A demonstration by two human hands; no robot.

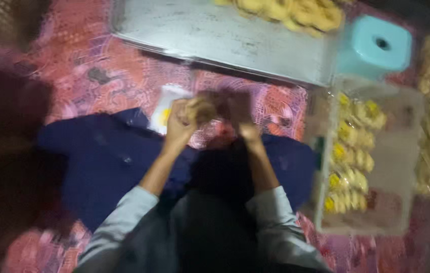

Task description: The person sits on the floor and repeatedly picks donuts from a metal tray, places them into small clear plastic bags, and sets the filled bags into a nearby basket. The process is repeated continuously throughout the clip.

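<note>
Brown, blurred snack piece: my left hand [183, 117] is pinching it, my right hand [240, 114] is curling beside, grip unclear, both raised over the patterned mat [98, 76] near the metal tray [225, 35].

tray [225, 40]: dull scuffed metal | stool [376, 48]: smooth plastic | mat [98, 76]: patterned woven cloth

Open patterned mat [124, 76] lies left of the hands. Ahead, metal tray [235, 38] blocks; right, clear packed box [371, 156] and teal stool [376, 45] crowd the way.
</note>
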